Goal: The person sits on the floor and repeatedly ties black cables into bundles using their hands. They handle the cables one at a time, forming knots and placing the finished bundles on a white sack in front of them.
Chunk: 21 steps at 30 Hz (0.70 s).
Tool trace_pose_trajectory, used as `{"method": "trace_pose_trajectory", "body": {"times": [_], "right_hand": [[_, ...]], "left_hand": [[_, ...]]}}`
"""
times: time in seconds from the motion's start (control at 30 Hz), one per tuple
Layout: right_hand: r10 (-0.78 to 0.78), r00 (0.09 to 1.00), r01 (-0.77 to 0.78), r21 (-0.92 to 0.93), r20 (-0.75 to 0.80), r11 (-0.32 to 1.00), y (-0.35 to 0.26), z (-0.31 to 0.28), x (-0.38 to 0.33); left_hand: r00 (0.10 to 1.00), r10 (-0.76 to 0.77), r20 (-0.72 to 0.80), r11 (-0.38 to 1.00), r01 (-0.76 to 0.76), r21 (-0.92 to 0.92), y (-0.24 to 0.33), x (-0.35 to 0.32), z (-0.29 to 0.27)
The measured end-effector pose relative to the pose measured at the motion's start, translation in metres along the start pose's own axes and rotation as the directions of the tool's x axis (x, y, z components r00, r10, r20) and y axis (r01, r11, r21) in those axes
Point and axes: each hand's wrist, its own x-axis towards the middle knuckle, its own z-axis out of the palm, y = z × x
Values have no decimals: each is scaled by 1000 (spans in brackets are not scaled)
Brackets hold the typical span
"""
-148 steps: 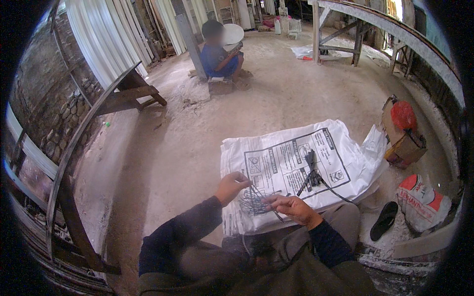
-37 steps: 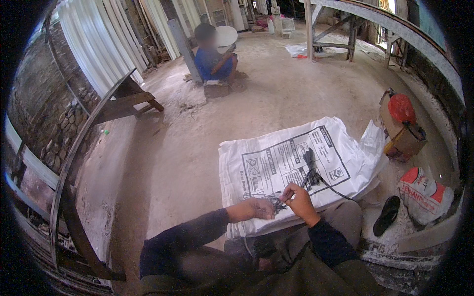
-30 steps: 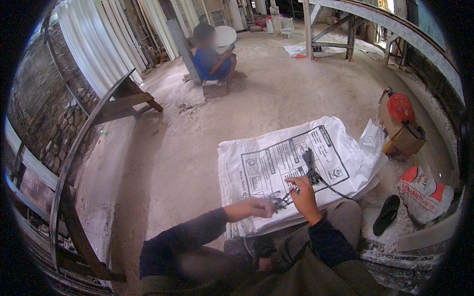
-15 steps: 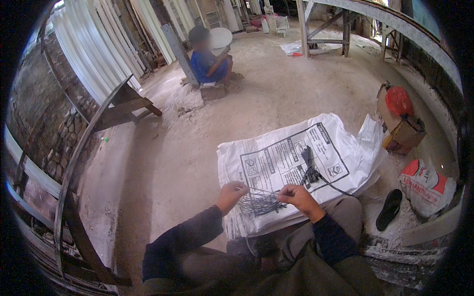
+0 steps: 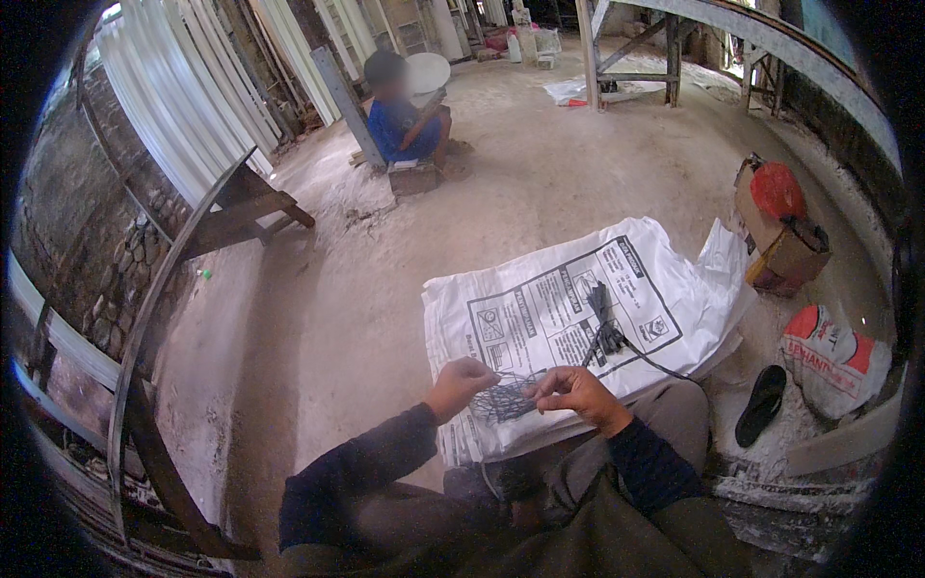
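Observation:
Before me, a loose tangle of thin dark strands (image 5: 506, 397) spreads between my two hands, over the near edge of a white printed sack (image 5: 540, 332). Whether the strands are wire or string, I cannot tell. At the tangle's left side my left hand (image 5: 462, 385) is closed, with thumb and fingertips pinched on it. My right hand (image 5: 583, 397) pinches it from the right, fingers curled. Beyond my right hand, a bundle of black cord (image 5: 607, 332) lies on the sack, one length running toward my right knee.
To the right are a cardboard box (image 5: 780, 250) holding a red rounded thing (image 5: 777, 191), a black sandal (image 5: 761, 405) and a red-and-white sack (image 5: 833, 361). A seated person in blue (image 5: 409, 130) is farther off. A wooden frame (image 5: 183, 260) stands left, a bench (image 5: 636, 77) far right.
My left hand has shifted slightly right and my right hand slightly left, so the gap between them is narrower. The strands have bunched up between them.

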Motion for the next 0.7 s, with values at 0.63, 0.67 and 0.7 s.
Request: {"method": "trace_pose_trajectory", "body": {"times": [0.63,0.67,0.7], "right_hand": [[-471,749,94,-630,-465,771,40,-18,21],[-399,781,102,-532,-481,841,37,-17,22],[-387,796,64,-572,-465,818,33,-16,20]], "left_hand": [[839,124,530,955,44,-292,-1,-5,30],[868,108,484,957,40,-286,-5,-1,27],[895,93,436,959,36,-280,-8,2,24]]}}
